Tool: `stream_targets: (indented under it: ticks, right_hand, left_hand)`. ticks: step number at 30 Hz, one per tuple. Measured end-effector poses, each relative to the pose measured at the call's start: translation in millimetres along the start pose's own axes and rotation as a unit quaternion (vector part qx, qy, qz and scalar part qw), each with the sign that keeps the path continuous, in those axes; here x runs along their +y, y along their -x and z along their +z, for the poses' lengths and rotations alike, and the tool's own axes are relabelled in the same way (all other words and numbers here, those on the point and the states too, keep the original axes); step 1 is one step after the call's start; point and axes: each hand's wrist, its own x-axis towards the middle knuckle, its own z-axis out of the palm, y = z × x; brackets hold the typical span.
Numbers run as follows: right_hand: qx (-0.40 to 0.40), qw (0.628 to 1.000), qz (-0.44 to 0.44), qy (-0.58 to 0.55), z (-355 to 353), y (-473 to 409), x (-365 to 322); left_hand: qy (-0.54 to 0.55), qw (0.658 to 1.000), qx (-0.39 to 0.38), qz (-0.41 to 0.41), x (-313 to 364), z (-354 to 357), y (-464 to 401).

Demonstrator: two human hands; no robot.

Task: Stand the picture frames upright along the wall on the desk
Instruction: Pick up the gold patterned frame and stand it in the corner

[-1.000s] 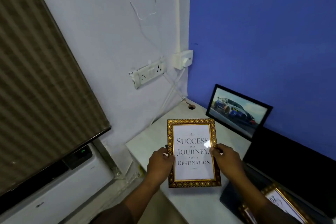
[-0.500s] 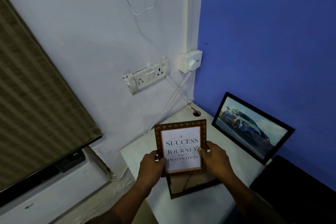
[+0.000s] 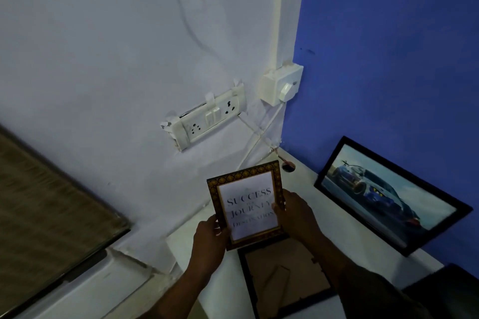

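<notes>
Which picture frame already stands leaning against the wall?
The black car-photo frame, propped against the blue wall. The gold quote frame is held in both hands, and another frame lies face-down on the desk.

Gold frame (image 3: 247, 204) – dark border with gold ornamental pattern, white print, dark lettering. Car frame (image 3: 391, 195) – black border, blue car on pale grey-blue scene. Flat frame (image 3: 285, 281): black edge, brown back. Table (image 3: 311, 181) white. Left wall (image 3: 103, 59) pale lilac-white, right wall (image 3: 388, 33) deep blue. Blind (image 3: 39, 202) brown-striped.

Bare desk (image 3: 305, 184) behind gold frame (image 3: 247, 204); car picture (image 3: 388, 194) blocks right.
</notes>
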Motion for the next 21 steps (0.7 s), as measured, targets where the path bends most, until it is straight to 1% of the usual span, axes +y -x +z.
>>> stream_targets:
  ticks: [4,10,16,21]
  right_hand:
    - [-0.018,1.0,-0.007,0.02,23.0,-50.0,-9.7]
    - [-0.054,0.999,-0.004,0.007,65.8,-118.6,-8.2]
    - [-0.058,0.997,0.013,-0.043,80.2,-140.8,-19.6]
    - [-0.056,0.997,0.043,-0.024,78.8,-151.5,-28.2]
  left_hand:
    - [0.009,0.999,-0.011,-0.033,-19.7,-5.3,-44.8]
    - [0.0,0.998,-0.01,-0.065,-40.3,-14.4,-104.1]
    - [-0.026,0.997,-0.016,-0.076,-54.3,-19.5,-132.9]
    - [-0.022,0.996,-0.025,-0.081,-57.9,-14.6,-134.9]
